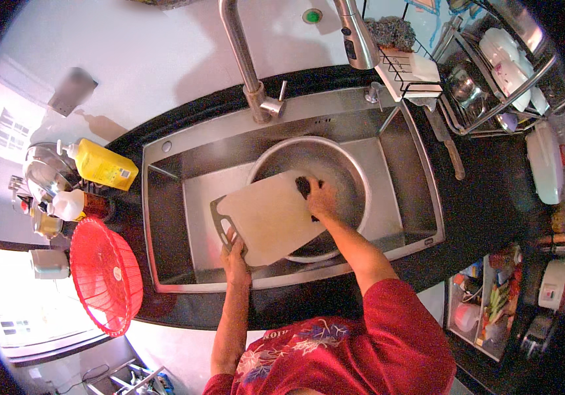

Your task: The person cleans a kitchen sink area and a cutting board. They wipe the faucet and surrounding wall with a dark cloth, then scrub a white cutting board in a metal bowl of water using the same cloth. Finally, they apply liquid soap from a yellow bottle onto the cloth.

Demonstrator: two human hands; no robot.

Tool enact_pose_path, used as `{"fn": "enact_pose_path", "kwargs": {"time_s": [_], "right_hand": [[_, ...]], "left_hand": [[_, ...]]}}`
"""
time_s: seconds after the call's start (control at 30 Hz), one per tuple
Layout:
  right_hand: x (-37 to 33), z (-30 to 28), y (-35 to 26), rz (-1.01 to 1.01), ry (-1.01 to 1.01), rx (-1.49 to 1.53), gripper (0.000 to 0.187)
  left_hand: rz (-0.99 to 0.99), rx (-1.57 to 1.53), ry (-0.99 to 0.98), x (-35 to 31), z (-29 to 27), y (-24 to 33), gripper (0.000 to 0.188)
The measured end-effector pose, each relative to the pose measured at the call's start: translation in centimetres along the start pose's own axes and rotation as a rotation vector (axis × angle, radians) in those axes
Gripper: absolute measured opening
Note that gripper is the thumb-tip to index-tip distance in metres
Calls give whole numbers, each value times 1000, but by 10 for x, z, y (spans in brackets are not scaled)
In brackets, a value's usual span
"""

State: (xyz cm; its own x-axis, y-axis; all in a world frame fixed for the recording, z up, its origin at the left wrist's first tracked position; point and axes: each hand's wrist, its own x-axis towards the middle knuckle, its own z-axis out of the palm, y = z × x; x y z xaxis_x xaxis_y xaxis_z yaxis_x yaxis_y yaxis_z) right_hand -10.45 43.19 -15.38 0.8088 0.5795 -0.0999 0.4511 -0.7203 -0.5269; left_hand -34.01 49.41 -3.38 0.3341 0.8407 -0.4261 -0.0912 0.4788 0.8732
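Observation:
A pale cutting board point(272, 217) with a grey handle end is tilted over a round steel basin point(355, 178) in the sink. My left hand point(234, 260) grips the board by its handle end, at the lower left. At the opposite end, my right hand point(322, 201) is closed on a small dark scrubbing pad point(303, 187), pressed against the board's right edge. The fingers partly hide the pad, so its exact kind cannot be made out. Part of the basin is behind the board.
A tall faucet point(256, 85) rises behind the sink point(190, 178). To the left stand a yellow pump bottle point(105, 164) and a red plastic basket point(105, 276). On the right lie a knife point(452, 148) and a dish rack point(493, 112) with bowls.

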Motion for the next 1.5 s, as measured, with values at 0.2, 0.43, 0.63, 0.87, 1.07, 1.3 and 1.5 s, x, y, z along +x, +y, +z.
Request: {"fn": "enact_pose_path", "kwargs": {"time_s": [0.2, 0.43, 0.63, 0.87, 1.07, 1.3, 1.5], "right_hand": [[-59, -2, -57, -269, -143, 248, 42], [-121, -34, -139, -644, -114, 282, 38], [-72, -14, -127, -805, -18, 151, 28], [-3, 34, -97, -192, -19, 215, 34], [53, 53, -24, 124, 95, 19, 44], [50, 4, -39, 58, -144, -96, 44], [14, 22, -101, -244, -54, 265, 28]], "left_hand": [[-16, 9, -20, -1, 8, 10, 49], [18, 29, -17, -7, 12, 19, 47], [-66, -12, 28, -3, 13, 18, 48], [-124, 30, 66, -2, 18, 25, 73], [-66, -36, 41, -4, 18, 20, 59], [-38, -39, -9, -1, 5, 8, 60], [-104, -81, -4, 5, -3, -1, 58]]}}
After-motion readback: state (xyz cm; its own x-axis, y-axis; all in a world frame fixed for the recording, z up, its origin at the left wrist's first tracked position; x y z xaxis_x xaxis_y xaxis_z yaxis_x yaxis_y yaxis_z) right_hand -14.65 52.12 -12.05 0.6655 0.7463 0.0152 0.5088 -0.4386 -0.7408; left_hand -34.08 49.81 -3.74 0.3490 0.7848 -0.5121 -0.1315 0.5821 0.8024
